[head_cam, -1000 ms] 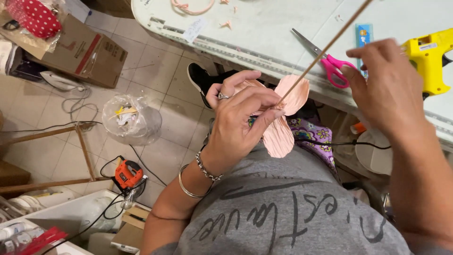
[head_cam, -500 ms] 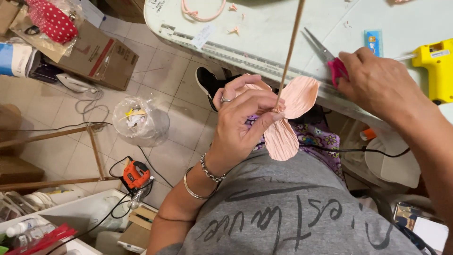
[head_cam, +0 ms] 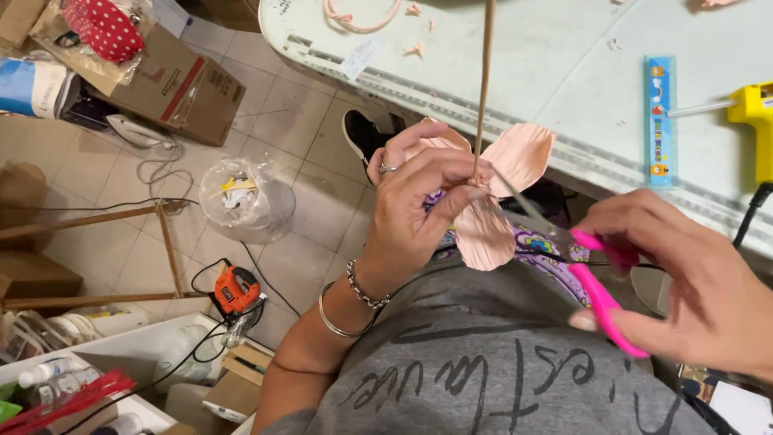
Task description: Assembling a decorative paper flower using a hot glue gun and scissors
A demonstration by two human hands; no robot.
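1. Three pink paper petals [head_cam: 493, 211] are already gathered at the base of the thin wooden stick [head_cam: 484, 80], which is taken here as the landmark; the flower appears partly assembled.
2. The left hand [head_cam: 419, 211] is closed around the joint just below the stick, thumb and fingers pinching petals and stick together.
3. The right hand [head_cam: 692, 282], to the right of and below the stick, is closed through the handles of the pink-handled scissors [head_cam: 576, 270]; the blade tips are directed at the joint at the stick's base.
4. A trimming step is judged to be in hand; no cut is shown as completed.
5. A yellow glue gun [head_cam: 753, 121] and a blue ruler [head_cam: 659, 121] lie on the white table [head_cam: 564, 64], well right of the stick and untouched.
6. Further petals, if required, cannot be confirmed; pink scraps [head_cam: 361, 18] lie on the table left of the stick.
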